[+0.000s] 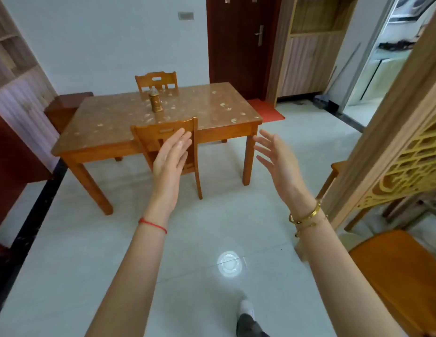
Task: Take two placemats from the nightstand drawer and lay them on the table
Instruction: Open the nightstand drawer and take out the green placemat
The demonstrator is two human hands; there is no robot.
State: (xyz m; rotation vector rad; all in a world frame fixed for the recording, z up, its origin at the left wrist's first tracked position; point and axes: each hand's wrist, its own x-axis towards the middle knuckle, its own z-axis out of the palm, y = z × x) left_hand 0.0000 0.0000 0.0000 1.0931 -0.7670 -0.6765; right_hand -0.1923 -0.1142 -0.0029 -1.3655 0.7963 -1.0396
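Note:
A wooden dining table [109,117] with a leaf-patterned top stands ahead of me on the pale tiled floor. My left hand [170,159] and my right hand [275,156] are both raised in front of me, fingers straight and spread, palms facing each other, holding nothing. They hover in the air short of the table, the left one in front of the near chair [148,135]. No placemats are in view. A low reddish-brown cabinet [63,105] sits behind the table's left corner; I cannot tell whether it is the nightstand.
A small brown container [156,102] stands mid-table. A second chair [156,80] is at the far side. A dark door [238,40] and a red mat [268,113] lie behind. A wooden lattice screen [406,152] and another chair seat [402,271] are on my right.

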